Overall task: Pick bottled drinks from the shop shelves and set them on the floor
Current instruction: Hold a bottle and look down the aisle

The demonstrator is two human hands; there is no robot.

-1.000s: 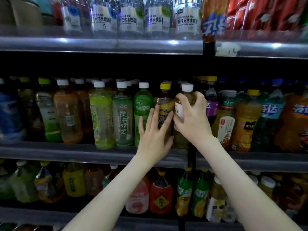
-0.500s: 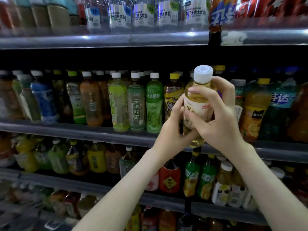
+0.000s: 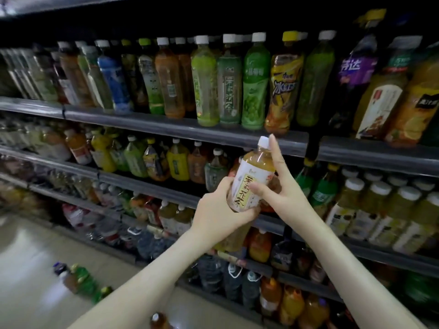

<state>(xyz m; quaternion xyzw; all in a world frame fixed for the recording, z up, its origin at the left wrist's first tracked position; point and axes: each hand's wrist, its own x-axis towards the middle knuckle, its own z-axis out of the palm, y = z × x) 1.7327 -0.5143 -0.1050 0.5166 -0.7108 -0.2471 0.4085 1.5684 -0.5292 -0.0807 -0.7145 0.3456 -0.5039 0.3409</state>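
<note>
1. My left hand [image 3: 218, 211] is curled round the lower body of one tea bottle [image 3: 259, 162], with the fingers wrapped onto its front.
2. My right hand [image 3: 281, 188] holds the same bottle higher up. The thumb presses flat across the label, and the forefinger [image 3: 273, 150] stands straight up beside the neck, its tip next to the cap [image 3: 264, 141]. The other fingers are hidden behind the bottle.
3. The two hands are close together, both clamped on this one bottle.
4. The bottle is in the air in front of the shelves [image 3: 166, 125], off any ledge, and tilted with its cap leaning to my right.
5. Counts: two hands, one bottle held, and four shelf tiers in view, each packed with drinks (too many and too blurred to count).
6. On the pale floor [image 3: 28, 269], low to my left, a small cluster of bottles [image 3: 80, 279] stands. At least three are there, one of them green, but blur hides the exact number.
7. One more amber bottle [image 3: 157, 320] with a white cap shows at the bottom edge.
8. The held bottle is clear plastic with amber-yellow tea inside. It has a white screw cap and a white label with vertical characters in yellow and brown.
</note>
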